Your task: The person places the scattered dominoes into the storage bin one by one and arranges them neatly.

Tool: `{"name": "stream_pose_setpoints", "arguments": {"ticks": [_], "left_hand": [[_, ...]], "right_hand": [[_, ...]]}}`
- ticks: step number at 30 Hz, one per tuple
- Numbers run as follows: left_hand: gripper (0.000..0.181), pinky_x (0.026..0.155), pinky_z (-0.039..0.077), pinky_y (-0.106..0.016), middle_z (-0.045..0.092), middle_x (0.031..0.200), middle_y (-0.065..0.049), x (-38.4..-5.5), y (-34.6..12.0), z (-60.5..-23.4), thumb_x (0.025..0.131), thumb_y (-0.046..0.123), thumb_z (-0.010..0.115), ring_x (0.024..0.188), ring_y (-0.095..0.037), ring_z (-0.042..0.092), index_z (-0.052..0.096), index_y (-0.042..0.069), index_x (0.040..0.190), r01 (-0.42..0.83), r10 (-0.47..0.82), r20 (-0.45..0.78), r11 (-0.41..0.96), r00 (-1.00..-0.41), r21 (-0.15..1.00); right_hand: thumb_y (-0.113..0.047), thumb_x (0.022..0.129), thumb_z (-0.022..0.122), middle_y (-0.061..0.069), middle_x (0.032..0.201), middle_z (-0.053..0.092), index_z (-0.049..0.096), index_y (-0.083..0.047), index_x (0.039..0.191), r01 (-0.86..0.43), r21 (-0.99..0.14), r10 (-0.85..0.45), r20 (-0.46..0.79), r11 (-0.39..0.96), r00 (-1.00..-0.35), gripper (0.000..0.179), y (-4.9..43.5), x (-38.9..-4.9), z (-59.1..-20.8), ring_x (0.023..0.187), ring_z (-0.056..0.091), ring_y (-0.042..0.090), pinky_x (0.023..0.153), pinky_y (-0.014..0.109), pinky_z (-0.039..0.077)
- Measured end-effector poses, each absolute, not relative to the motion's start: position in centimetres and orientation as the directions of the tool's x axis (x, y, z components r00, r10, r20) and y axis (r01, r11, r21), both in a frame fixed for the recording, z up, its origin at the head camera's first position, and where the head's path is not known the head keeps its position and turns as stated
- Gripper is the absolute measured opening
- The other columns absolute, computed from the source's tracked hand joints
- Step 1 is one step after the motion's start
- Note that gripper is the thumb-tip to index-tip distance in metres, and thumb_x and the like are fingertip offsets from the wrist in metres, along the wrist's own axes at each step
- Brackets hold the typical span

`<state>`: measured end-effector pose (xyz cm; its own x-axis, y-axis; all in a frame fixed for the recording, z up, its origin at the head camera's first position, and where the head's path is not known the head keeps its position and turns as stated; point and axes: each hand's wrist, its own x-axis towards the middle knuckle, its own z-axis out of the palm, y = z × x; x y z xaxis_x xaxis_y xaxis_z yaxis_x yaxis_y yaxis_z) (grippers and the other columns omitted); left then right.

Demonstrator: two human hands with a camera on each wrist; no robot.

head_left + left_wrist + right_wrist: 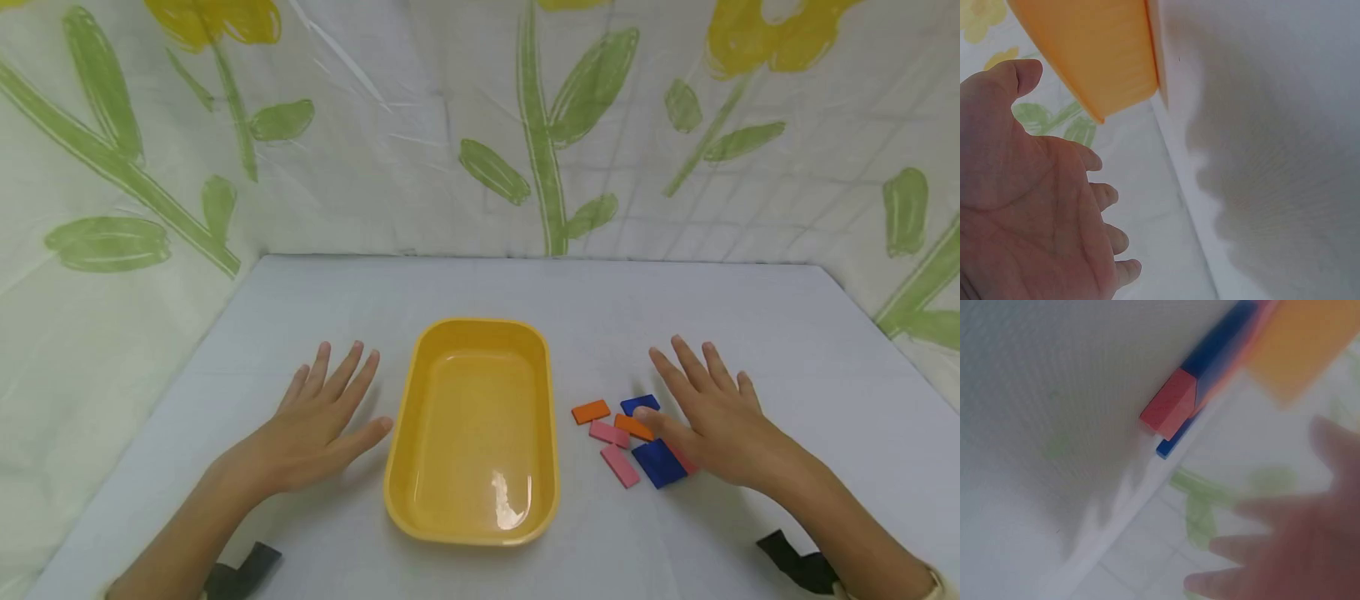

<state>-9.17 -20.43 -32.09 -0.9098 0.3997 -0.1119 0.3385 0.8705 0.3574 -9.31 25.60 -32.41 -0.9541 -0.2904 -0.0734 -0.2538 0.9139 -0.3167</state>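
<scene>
Head view: on the left, my left hand hovers palm down over the pale table, its fingers straight and spread apart, the thumb pointing at the yellow tray just beside it. The tray lies lengthwise between my hands. To its right, near its rim, the small blocks lie in a loose cluster: an orange block nearest the tray, two pink blocks below it, then another orange block, a small blue block and a larger blue block, with a reddish piece partly hidden by my right hand. That hand hovers above the cluster's right side, fingers straight and fanned apart, apart from the blocks.
</scene>
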Motion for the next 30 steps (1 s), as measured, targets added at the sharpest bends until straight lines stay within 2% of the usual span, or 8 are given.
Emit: {"name": "stream_pose_setpoints", "arguments": {"ticks": [10, 13, 15, 17, 20, 23, 27, 30], "left_hand": [[0.085, 0.113, -0.004, -0.063, -0.002, 0.166, -0.013, -8.8, -20.2, -32.0, 0.101, 0.062, 0.041, 0.147, -0.039, -0.019, 0.005, 0.014, 0.162, 0.358, 0.415, -0.081, 0.855, -0.906, 0.375], [0.088, 0.113, -0.001, -0.065, -0.003, 0.166, -0.01, -8.6, -19.7, -32.0, 0.1, 0.062, 0.044, 0.148, -0.038, -0.017, 0.005, 0.014, 0.162, 0.401, 0.453, -0.052, 0.831, -0.89, 0.387], [0.09, 0.114, -0.001, -0.063, -0.005, 0.166, -0.006, -8.3, -19.1, -31.9, 0.098, 0.063, 0.048, 0.148, -0.036, -0.017, 0.005, 0.016, 0.162, 0.435, 0.491, -0.037, 0.803, -0.871, 0.408], [0.088, 0.114, -0.001, -0.062, -0.003, 0.167, -0.003, -7.8, -18.4, -31.8, 0.097, 0.062, 0.053, 0.149, -0.035, -0.016, 0.014, 0.017, 0.162, 0.489, 0.543, -0.004, 0.759, -0.839, 0.43], [0.078, 0.116, 0.0, -0.057, 0.004, 0.167, 0.001, -7.0, -17.2, -31.7, 0.093, 0.064, 0.057, 0.15, -0.034, -0.012, 0.039, 0.02, 0.155, 0.603, 0.644, 0.064, 0.671, -0.762, 0.432], [0.06, 0.116, 0.009, -0.058, 0.025, 0.163, -0.002, -6.2, -15.8, -32.2, 0.092, 0.063, 0.061, 0.151, -0.038, 0.003, 0.06, 0.021, 0.135, 0.751, 0.76, 0.169, 0.535, -0.628, 0.387], [0.036, 0.11, 0.026, -0.06, 0.052, 0.144, 0.0, -5.5, -14.3, -33.0, 0.098, 0.05, 0.06, 0.145, -0.035, 0.031, 0.067, 0.022, 0.119, 0.881, 0.865, 0.238, 0.367, -0.441, 0.297], [0.025, 0.106, 0.036, -0.055, 0.063, 0.123, 0.009, -5.1, -13.8, -33.3, 0.104, 0.039, 0.054, 0.128, -0.02, 0.053, 0.07, 0.022, 0.114, 0.922, 0.901, 0.233, 0.315, -0.365, 0.226]], "right_hand": [[-0.057, 0.099, 0.053, 0.025, 0.163, 0.004, 0.019, -0.008, 0.16, -0.27, -0.338, -0.305, -0.056, 0.902, -0.951, 0.085, 25.7, -9.2, -32.2, 0.146, -0.01, 0.051, 0.103, 0.076, -0.008], [-0.057, 0.098, 0.055, 0.027, 0.16, 0.018, 0.029, -0.005, 0.157, -0.285, -0.309, -0.314, -0.045, 0.907, -0.948, 0.083, 25.5, -9.2, -32.1, 0.145, 0.009, 0.054, 0.105, 0.076, 0.008], [-0.055, 0.097, 0.059, 0.027, 0.153, 0.035, 0.042, -0.003, 0.15, -0.301, -0.294, -0.327, -0.042, 0.907, -0.944, 0.077, 25.2, -9.4, -31.9, 0.139, 0.03, 0.052, 0.103, 0.072, 0.026], [-0.05, 0.096, 0.064, 0.024, 0.139, 0.053, 0.055, -0.002, 0.14, -0.321, -0.282, -0.346, -0.042, 0.904, -0.937, 0.065, 24.8, -9.6, -31.8, 0.127, 0.048, 0.047, 0.096, 0.065, 0.041], [-0.041, 0.094, 0.07, 0.013, 0.118, 0.066, 0.067, -0.006, 0.122, -0.356, -0.285, -0.381, -0.036, 0.89, -0.924, 0.045, 24.0, -10.0, -31.7, 0.11, 0.061, 0.037, 0.085, 0.055, 0.052], [-0.035, 0.092, 0.073, 0.006, 0.108, 0.068, 0.071, -0.008, 0.113, -0.395, -0.276, -0.414, -0.009, 0.876, -0.91, 0.034, 23.2, -10.2, -31.8, 0.101, 0.062, 0.031, 0.081, 0.049, 0.054], [-0.036, 0.091, 0.075, 0.004, 0.1, 0.066, 0.072, -0.009, 0.109, -0.421, -0.265, -0.435, 0.004, 0.868, -0.9, 0.033, 22.4, -10.5, -32.2, 0.092, 0.06, 0.025, 0.076, 0.044, 0.055], [-0.039, 0.09, 0.074, 0.002, 0.094, 0.064, 0.072, -0.008, 0.106, -0.431, -0.26, -0.45, -0.012, 0.864, -0.893, 0.036, 21.9, -10.7, -32.5, 0.086, 0.058, 0.021, 0.072, 0.04, 0.053]]}}
